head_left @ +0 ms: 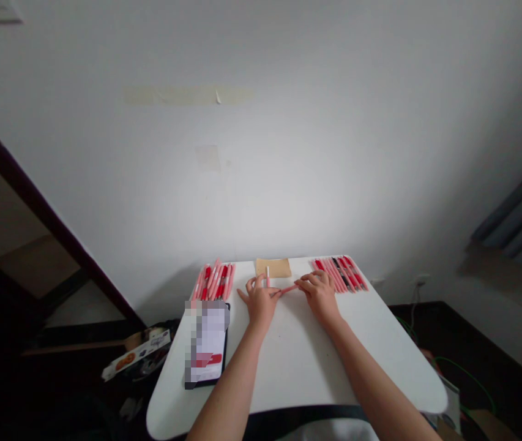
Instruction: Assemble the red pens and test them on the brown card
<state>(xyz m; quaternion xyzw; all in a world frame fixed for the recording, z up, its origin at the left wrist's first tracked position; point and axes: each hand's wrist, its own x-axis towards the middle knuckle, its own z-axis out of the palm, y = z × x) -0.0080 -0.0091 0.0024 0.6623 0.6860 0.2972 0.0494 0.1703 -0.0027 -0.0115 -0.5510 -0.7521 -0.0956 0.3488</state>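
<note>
A slim pink pen [289, 288] spans the gap between my two hands, low over the table. The thumb and fingers of my left hand [261, 299] pinch its left end. Its right end is held in the bent fingers of my right hand [320, 297]. Just behind my left fingers a pink-and-white pen part [267, 274] shows, pointing away from me; its near end is hidden, so I cannot tell whether the hand touches it. A tan paper pad [279, 267] lies beyond both hands.
Pink and red pens [215, 282] lie in a row at the back left, and more pens [341, 274], one with black, at the back right. A phone or tablet [210, 343] rests on the left of the white table [297, 367], whose far edge meets the wall [288, 153].
</note>
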